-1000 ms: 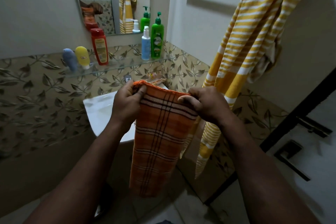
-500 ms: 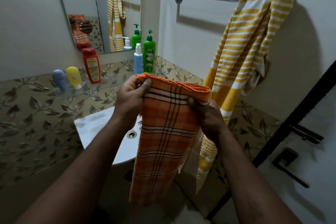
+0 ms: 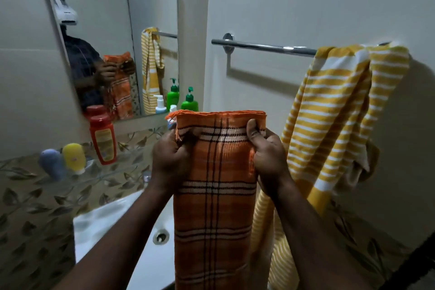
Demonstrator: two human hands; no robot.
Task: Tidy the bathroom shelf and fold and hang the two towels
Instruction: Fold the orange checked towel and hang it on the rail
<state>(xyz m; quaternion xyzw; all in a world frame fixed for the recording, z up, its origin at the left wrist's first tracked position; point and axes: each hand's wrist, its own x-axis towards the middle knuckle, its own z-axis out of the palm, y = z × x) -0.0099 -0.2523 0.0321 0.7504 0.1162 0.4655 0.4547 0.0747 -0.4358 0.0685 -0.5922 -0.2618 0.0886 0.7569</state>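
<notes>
Head view looks down past two forearms at the orange towel [image 3: 215, 195], folded into a long narrow band and held up in front of the basin [image 3: 113, 226]. The left hand [image 3: 171, 160] grips its upper left corner and the right hand [image 3: 268, 158] its upper right, the right thumb plainly on the near face. So the hands stand apart by the band's width, and both are clamped on cloth. The towel's long axis hangs straight down from that grip, while its top edge runs level, roughly in line with the rail [image 3: 263, 46] on the wall. That rail is what the next move turns on, I'd say. It lies above and beyond the hands, a little to the right, and its bare stretch between the bracket [image 3: 228, 39] and the yellow towel [image 3: 334, 106] sits almost directly over the top edge. The right hand is the nearer one to the yellow towel, which is slung over the rail's right end, bunched rather than folded. To hang the orange one, the band would need lifting up and forward, then draping over the bare stretch without crowding its neighbour. Off to the left the shelf [image 3: 113, 172] carries bottles [image 3: 102, 139] under the mirror [image 3: 106, 19].
</notes>
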